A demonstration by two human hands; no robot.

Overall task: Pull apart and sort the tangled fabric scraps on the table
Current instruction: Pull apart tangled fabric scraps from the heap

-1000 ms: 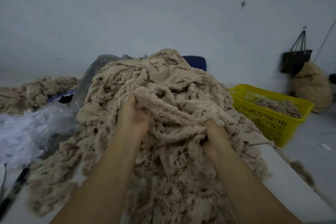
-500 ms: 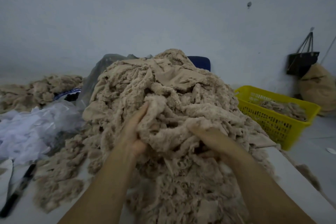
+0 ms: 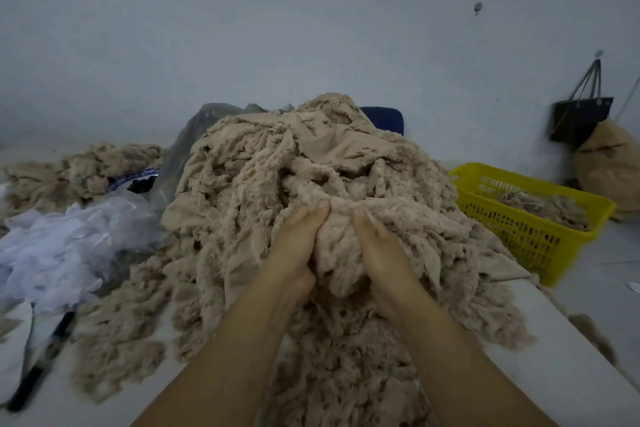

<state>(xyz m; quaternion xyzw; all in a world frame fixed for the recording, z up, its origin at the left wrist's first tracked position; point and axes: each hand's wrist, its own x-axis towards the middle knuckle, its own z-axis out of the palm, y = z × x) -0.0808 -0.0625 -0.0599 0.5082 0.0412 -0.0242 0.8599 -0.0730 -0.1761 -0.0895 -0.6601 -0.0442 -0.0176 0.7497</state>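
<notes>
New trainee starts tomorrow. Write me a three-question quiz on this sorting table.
1. True or false: the yellow basket is empty.
2. The left hand and the right hand both grip: A) a clump of scraps, B) a bottle, C) a brush.
3. Fill in: the black bag hangs on the ___.
Key: 1 false; 2 A; 3 wall.

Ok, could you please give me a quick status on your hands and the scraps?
Left hand and right hand both grip one clump. Clump joined to the beige scrap pile. Yellow basket at right, nothing in the way.
</notes>
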